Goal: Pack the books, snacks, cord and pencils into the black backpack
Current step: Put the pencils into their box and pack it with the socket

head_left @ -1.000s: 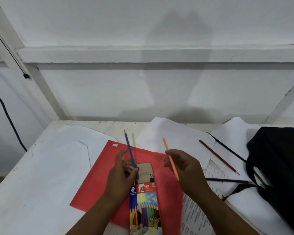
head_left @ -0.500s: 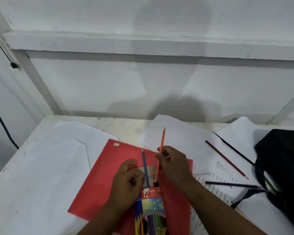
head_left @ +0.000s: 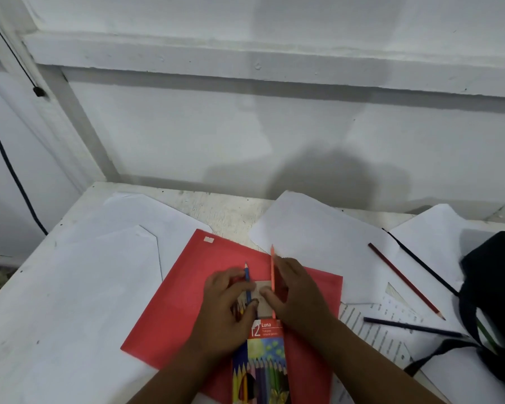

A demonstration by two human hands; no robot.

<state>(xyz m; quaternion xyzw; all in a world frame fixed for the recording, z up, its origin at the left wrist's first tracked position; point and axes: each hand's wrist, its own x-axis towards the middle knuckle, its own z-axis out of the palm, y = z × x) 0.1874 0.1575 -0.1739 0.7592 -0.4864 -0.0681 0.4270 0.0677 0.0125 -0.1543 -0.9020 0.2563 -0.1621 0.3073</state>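
Our right hand now pinches the orange pencil lower, its end at the mouth of the pencil box, where half a second ago it stood higher. Our left hand grips the blue pencil just left. The black backpack lies far right on the tabletop.

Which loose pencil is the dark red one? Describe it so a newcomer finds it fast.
Start at the black backpack on the table's right edge. Left of it, three loose pencils lie on white paper. The dark red pencil is the middle diagonal one, unlike the black pencil behind it and the navy pencil lying almost crosswise nearer.
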